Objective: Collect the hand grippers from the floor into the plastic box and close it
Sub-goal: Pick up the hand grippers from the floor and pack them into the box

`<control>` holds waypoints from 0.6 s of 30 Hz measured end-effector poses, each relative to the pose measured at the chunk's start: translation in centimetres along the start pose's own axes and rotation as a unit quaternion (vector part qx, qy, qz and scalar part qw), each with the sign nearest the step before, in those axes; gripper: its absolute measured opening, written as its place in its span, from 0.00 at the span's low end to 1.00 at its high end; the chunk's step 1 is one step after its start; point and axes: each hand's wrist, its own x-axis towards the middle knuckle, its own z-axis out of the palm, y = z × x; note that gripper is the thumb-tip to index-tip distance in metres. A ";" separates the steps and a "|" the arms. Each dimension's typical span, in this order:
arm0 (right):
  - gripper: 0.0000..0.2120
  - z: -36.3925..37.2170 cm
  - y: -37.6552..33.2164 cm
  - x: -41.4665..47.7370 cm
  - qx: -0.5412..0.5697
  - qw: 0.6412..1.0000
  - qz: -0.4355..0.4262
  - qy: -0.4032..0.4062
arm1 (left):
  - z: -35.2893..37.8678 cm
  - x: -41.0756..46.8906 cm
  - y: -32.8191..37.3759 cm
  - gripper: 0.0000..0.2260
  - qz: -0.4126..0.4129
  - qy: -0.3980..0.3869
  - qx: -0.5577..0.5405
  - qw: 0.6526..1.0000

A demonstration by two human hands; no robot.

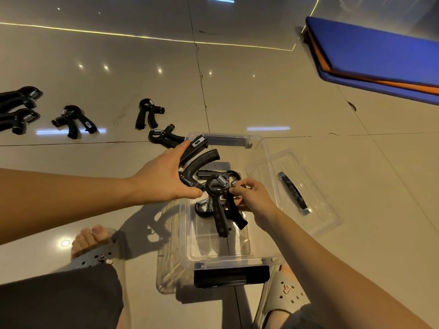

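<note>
A clear plastic box stands open on the floor between my feet. My left hand grips a black hand gripper over the box's left rim. My right hand pinches a second gripper by its spring end, above the box's inside. At least one more gripper lies on the box's bottom. Several grippers lie on the tiles: one just behind the box, one farther back, one to the left, two at the far left edge.
The box's clear lid with a black handle lies on the floor right of the box. A blue and orange mat lies at the back right. My sandalled feet flank the box; black latches sit on its ends.
</note>
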 end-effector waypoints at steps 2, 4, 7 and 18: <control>0.07 0.0 -0.2 -0.2 0.010 1.000 0.006 -0.001 | 0.1 0.1 0.0 0.56 -0.002 -0.003 0.000 1.000; 0.08 0.0 -0.6 -0.4 0.033 0.999 0.024 -0.013 | 0.2 0.1 0.1 0.55 0.001 -0.003 -0.005 1.000; 0.10 0.3 -1.1 -0.6 0.048 0.998 0.045 -0.024 | 0.1 0.2 0.2 0.56 0.003 -0.002 -0.009 1.000; 0.09 0.7 -2.5 0.2 0.005 0.995 0.093 0.028 | 0.1 -0.2 -0.3 0.53 0.012 -0.005 -0.025 1.000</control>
